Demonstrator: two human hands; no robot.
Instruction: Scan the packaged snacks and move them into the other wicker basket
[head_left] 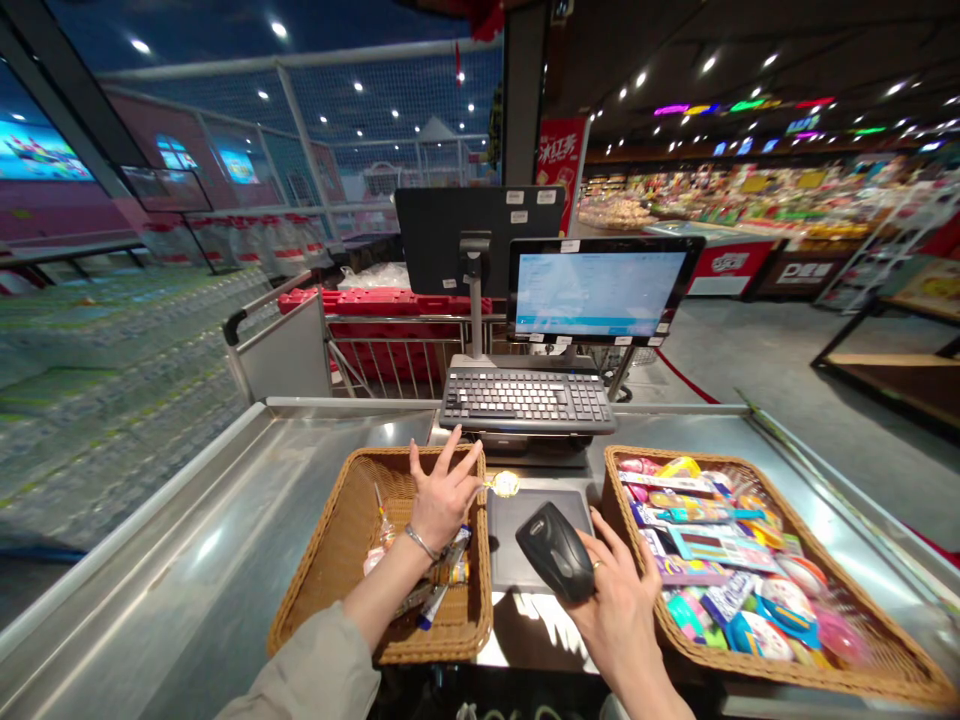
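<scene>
My left hand (444, 500) is over the left wicker basket (311, 570), thumb and forefinger pinching the stick of a lollipop (505, 484), its other fingers fanned out. The lollipop's round, shiny yellow-white head points right, above the grey scale plate (504, 520). In my right hand (619, 600) is a black handheld barcode scanner (556, 552), which is tilted toward the left above the same plate. Several small packaged items lie in the left basket, partly hidden by my left forearm. The right wicker basket (709, 645) is heaped with colourful packaged sweets and toys (750, 560).
Behind the plate stands a black keyboard (529, 397), with a lit screen (600, 292) and a second monitor (480, 238) seen from behind. A metal counter (202, 560) extends left. Beyond it are a trolley (281, 345) and stacked bottles (120, 350).
</scene>
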